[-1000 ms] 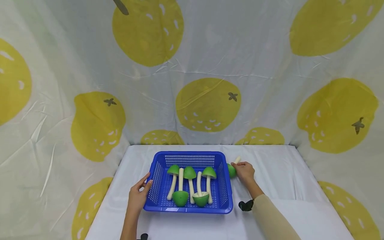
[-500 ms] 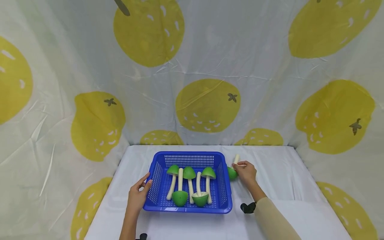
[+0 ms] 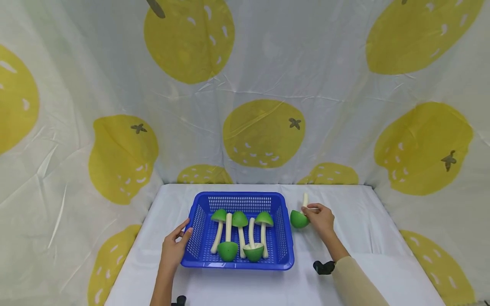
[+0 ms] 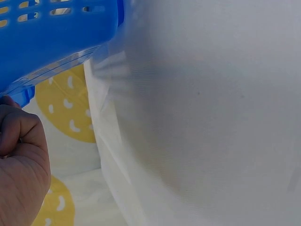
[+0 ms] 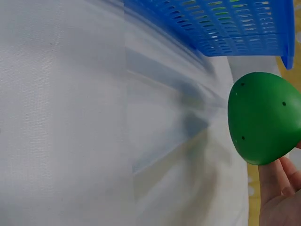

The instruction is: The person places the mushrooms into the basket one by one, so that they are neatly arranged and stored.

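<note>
In the head view my left hand (image 3: 175,250) grips the left rim of a blue plastic basket (image 3: 237,265), thumb and fingers at the edge. Its curled fingers also show under the basket in the left wrist view. To the right of the basket, my right hand (image 3: 320,219) pinches a toy mushroom (image 3: 300,219) by its pale stem, close to the green cap. That cap points down toward me and the stem points up and away. Dark dots mark the cap (image 5: 263,117) in the right wrist view, where it hides part of the fingers.
Several similar mushrooms (image 3: 228,251) lie side by side in the basket, caps alternating between far and near ends. A white cloth (image 3: 360,238) covers the table. Lemon-printed curtains (image 3: 329,127) stand close behind and at both sides.
My right hand has shifted a little to the right with the mushroom, away from the basket's side. The stem has swung from slanting right to nearly straight up. My left hand stays on the rim.
</note>
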Tool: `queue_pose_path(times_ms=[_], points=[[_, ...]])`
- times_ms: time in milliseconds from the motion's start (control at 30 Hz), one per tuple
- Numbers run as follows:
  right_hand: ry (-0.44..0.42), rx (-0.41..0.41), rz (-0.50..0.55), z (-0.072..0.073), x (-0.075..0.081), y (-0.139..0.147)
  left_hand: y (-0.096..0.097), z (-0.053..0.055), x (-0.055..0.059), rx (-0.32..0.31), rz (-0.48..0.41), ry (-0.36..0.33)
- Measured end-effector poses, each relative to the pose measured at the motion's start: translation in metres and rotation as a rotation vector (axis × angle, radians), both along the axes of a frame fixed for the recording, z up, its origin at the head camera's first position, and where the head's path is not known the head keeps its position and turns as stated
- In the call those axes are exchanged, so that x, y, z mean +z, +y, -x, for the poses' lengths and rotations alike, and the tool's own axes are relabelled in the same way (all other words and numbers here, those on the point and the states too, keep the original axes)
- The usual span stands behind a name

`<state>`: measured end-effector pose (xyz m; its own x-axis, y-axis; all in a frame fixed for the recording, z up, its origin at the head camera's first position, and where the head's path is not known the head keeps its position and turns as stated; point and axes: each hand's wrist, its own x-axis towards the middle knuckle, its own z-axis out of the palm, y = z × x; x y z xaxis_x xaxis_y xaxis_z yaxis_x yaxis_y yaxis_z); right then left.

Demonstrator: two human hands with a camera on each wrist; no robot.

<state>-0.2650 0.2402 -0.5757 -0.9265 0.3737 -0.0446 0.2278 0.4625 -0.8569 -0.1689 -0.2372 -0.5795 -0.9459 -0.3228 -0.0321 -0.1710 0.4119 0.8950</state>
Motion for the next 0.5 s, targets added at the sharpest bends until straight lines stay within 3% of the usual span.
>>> queue_pose_path(times_ms=[500], points=[[0.096,0.022,0.091,-0.006,0.029,0.003,0.001,-0.001,0.002,0.005,-0.007,-0.01]])
